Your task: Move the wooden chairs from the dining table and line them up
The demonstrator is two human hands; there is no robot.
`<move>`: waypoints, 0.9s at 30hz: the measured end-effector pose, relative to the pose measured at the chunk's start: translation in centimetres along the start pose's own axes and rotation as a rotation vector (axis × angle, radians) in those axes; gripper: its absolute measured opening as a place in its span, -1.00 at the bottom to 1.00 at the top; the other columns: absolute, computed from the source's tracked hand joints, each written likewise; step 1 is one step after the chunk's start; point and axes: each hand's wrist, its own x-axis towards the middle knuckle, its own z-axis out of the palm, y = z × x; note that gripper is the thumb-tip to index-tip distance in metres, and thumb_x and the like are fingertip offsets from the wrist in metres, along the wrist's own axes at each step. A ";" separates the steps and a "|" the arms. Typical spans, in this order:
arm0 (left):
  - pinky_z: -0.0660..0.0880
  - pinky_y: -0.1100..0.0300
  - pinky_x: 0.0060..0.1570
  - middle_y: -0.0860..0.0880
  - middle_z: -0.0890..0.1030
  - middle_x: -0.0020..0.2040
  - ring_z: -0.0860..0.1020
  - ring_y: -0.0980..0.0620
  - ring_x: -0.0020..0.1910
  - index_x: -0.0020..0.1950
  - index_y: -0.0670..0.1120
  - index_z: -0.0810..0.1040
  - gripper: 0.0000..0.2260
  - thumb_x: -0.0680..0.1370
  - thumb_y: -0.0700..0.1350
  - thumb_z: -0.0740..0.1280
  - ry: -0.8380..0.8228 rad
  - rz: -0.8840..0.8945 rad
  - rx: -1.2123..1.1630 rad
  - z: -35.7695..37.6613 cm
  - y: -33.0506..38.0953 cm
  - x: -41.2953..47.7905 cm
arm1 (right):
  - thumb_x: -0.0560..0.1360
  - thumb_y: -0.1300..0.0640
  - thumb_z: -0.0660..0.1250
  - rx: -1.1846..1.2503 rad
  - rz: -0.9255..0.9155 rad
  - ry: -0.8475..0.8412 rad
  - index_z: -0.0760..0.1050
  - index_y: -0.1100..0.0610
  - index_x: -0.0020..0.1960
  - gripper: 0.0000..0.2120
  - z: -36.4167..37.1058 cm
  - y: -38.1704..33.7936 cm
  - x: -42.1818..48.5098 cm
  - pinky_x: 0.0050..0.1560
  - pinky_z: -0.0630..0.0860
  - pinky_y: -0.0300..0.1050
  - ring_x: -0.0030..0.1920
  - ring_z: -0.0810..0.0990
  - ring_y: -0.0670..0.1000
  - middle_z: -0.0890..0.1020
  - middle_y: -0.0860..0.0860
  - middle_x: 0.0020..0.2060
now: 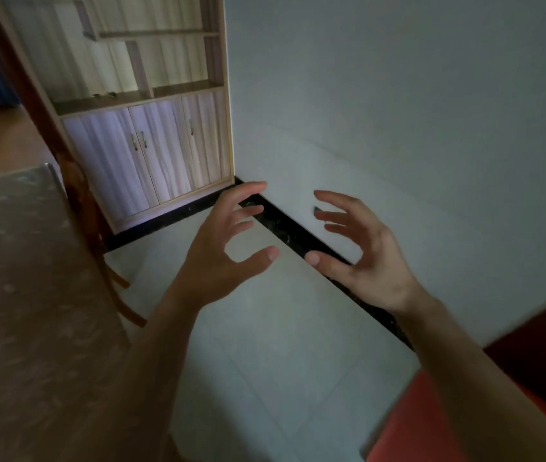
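Observation:
My left hand and my right hand hover side by side over the pale tiled floor, fingers spread and curled, holding nothing. To the left stands the dining table with a mottled brown top. A wooden chair is tucked at the table's far right edge; its curved back and two splayed legs show, the seat is hidden under the table. Both hands are well to the right of that chair and do not touch it.
A light wooden cabinet with shelves and closed doors stands against the far wall. A white wall with a black skirting strip runs along the right. A red sleeve or cloth fills the lower right corner.

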 end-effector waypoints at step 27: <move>0.64 0.04 0.15 0.34 0.57 0.19 0.61 0.03 0.29 0.28 0.41 0.42 -0.37 0.26 0.44 0.50 0.746 -0.618 0.475 -16.8 -27.5 24.6 | 0.41 -0.18 0.51 0.431 -0.271 -0.693 0.36 -0.13 0.49 -0.30 18.1 27.8 52.2 0.29 0.49 -0.32 0.36 0.53 -0.18 0.48 -0.18 0.43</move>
